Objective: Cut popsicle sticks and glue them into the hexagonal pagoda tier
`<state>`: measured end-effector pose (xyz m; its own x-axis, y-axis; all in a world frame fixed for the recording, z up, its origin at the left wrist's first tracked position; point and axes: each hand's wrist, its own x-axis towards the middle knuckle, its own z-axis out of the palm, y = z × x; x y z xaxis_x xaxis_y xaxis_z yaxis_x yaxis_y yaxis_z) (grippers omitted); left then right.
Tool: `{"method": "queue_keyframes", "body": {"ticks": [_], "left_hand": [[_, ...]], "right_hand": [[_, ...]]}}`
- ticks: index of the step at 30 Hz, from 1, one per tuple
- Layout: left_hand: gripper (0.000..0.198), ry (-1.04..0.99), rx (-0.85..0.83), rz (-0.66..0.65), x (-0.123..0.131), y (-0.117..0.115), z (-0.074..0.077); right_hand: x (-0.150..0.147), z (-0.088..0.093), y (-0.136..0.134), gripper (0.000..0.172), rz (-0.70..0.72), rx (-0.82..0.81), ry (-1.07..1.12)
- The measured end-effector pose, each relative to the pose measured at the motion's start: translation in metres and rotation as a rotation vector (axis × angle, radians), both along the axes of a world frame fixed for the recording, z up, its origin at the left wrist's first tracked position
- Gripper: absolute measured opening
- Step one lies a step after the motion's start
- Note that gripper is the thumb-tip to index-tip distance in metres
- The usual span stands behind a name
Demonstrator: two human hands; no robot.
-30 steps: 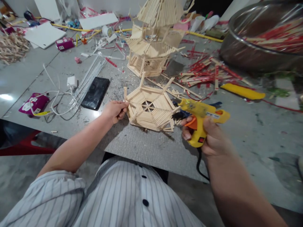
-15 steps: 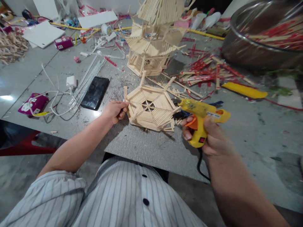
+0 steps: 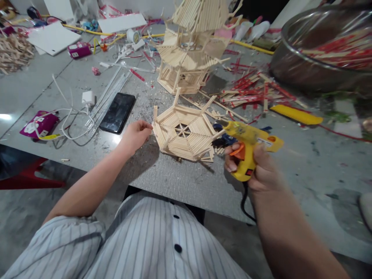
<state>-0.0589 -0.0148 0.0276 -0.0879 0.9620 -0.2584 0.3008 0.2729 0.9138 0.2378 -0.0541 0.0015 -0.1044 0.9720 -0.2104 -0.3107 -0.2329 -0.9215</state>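
One big grey table [image 3: 174, 179] takes up most of the view, and it's a proper mess. At the right there's a shiny metal basin [image 3: 290, 73] with clear plastic over it and a load of red-and-wood sticks showing inside. Top middle is a tiered stick tower [image 3: 187, 58], standing upright, its peak cut off by the edge of the view. Right in front of that, nearer the person, the six-sided stick frame [image 3: 181, 142] lies flat — short posts poking up at its corners, a small spoked hole in the centre. A loose heap of red-marked sticks [image 3: 247, 91] sits behind it to the right.

The yellow glue gun [image 3: 250, 135] is in the air, nose pointing left, near the frame's right corner. The right hand [image 3: 263, 166] is wrapped round its handle, fingers at the orange trigger. The left hand [image 3: 135, 135] is just beside the frame's left corner, thumb and fingertips drawn close together — can't tell if they're pinching anything or touching the wood. Next to it there's a black phone [image 3: 117, 112], and further left a little white charger [image 3: 88, 97].
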Motion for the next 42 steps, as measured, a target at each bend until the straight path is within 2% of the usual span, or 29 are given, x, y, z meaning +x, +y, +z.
{"method": "queue_keyframes", "body": {"ticks": [3,5,8,12,16,21,23,25,28,31,33,37,42], "left_hand": [[0.007,0.186,0.206,-0.127,0.004,-0.015,-0.003],[0.014,0.260,0.269,-0.204,0.008,-0.024,-0.004],[0.020,0.335,0.337,-0.252,0.014,-0.031,-0.005],[0.021,0.332,0.391,-0.306,0.020,-0.032,-0.004],[0.024,0.295,0.376,-0.343,0.023,-0.034,-0.005],[0.025,0.368,0.449,-0.476,0.026,-0.046,-0.005],[0.024,0.397,0.471,-0.448,0.023,-0.050,-0.008],[0.023,0.385,0.479,-0.302,0.017,-0.049,-0.011],[0.019,0.321,0.482,-0.008,0.003,-0.040,-0.016],[0.020,0.340,0.477,0.106,-0.010,-0.025,-0.017],[0.025,0.415,0.442,0.075,-0.013,-0.017,-0.017],[0.030,0.617,0.342,-0.104,-0.008,-0.011,-0.014],[0.037,0.740,0.329,-0.258,-0.004,-0.022,-0.014]], "right_hand": [[-0.001,0.001,0.000,0.040,0.002,0.003,0.006],[-0.001,0.000,0.000,0.041,0.012,0.014,0.015],[0.000,-0.001,0.002,0.042,0.018,0.035,0.023],[0.001,-0.001,0.003,0.043,0.023,0.042,0.034],[0.003,0.000,0.005,0.043,0.012,0.035,0.051],[0.005,-0.001,0.007,0.043,0.017,0.038,0.061],[0.004,-0.002,0.007,0.044,0.005,0.022,0.071],[0.002,-0.003,0.006,0.045,-0.011,0.013,0.078],[-0.004,-0.004,0.004,0.044,0.002,0.022,0.086],[-0.009,-0.005,0.001,0.044,0.011,0.027,0.119],[-0.011,-0.005,0.001,0.044,0.007,0.030,0.148],[-0.013,-0.007,0.001,0.043,0.049,0.011,0.186],[-0.021,-0.010,0.001,0.041,0.084,0.039,0.197]]}}
